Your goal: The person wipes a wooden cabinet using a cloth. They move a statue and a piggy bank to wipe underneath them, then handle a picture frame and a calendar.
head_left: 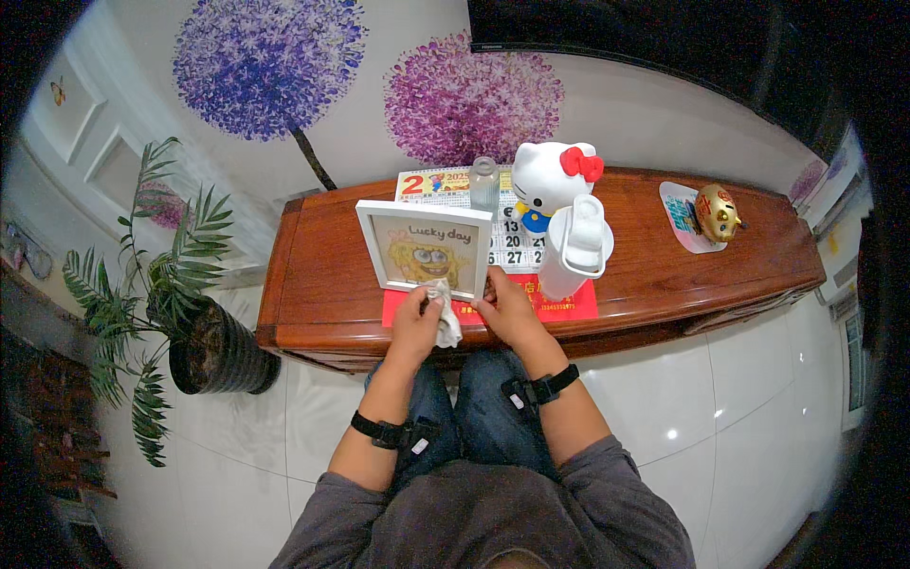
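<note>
A white picture frame with a yellow cartoon picture inside stands tilted over the front of a wooden cabinet. My right hand grips its lower right corner. Pinched in my left hand is a crumpled white cloth or tissue, which touches the frame's bottom edge. Beneath the frame lies a paper wall calendar with a red lower strip. Behind the frame's upper right corner stands a clear glass bottle, its lower part hidden.
On the cabinet, a white lidded tumbler stands right of my right hand, with a Hello Kitty figure behind it. A golden piggy bank sits farther right on a mat. A potted plant stands left; a television hangs above.
</note>
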A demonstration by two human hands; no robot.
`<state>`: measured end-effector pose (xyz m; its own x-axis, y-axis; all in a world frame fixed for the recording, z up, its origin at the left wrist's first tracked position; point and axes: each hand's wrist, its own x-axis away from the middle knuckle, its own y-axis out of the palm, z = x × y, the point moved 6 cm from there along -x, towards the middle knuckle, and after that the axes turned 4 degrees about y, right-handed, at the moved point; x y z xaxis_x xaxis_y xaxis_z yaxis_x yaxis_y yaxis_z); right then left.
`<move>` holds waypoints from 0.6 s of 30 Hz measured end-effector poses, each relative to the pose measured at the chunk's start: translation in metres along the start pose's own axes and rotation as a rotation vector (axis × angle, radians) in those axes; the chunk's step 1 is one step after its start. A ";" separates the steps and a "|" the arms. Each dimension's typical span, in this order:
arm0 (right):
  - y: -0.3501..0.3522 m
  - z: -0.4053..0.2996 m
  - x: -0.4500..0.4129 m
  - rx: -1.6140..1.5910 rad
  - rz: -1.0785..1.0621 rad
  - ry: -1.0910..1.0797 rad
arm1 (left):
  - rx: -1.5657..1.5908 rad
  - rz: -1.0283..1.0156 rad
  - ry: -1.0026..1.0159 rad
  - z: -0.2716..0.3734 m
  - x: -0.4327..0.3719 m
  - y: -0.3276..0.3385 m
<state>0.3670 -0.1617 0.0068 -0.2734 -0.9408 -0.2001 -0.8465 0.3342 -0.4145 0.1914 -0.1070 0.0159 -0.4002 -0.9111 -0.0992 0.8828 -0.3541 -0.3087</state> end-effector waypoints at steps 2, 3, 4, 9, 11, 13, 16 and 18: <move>0.001 -0.005 0.000 0.027 -0.017 0.024 | 0.158 0.006 -0.085 -0.007 0.004 -0.007; 0.000 -0.005 0.000 0.058 -0.026 0.049 | 0.319 0.005 -0.166 -0.009 0.006 -0.008; 0.000 -0.002 -0.001 0.058 -0.027 0.048 | 0.407 -0.022 -0.215 -0.010 0.005 -0.007; 0.005 0.003 -0.002 0.038 -0.026 0.026 | 0.729 -0.110 -0.227 -0.019 0.006 -0.007; 0.004 0.002 -0.001 0.043 -0.029 0.025 | 0.795 -0.087 -0.232 -0.016 0.007 -0.007; 0.003 0.002 0.000 0.047 -0.031 0.022 | 0.821 -0.076 -0.239 -0.010 0.009 -0.007; 0.005 0.003 0.000 0.036 -0.028 -0.016 | 0.829 -0.070 -0.241 -0.013 0.008 -0.008; 0.006 0.006 -0.001 0.037 -0.034 -0.020 | 0.813 -0.077 -0.237 -0.014 0.008 -0.008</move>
<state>0.3649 -0.1588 -0.0011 -0.2351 -0.9505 -0.2033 -0.8377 0.3042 -0.4536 0.1772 -0.1089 0.0048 -0.4846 -0.8661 0.1227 0.7937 -0.3763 0.4780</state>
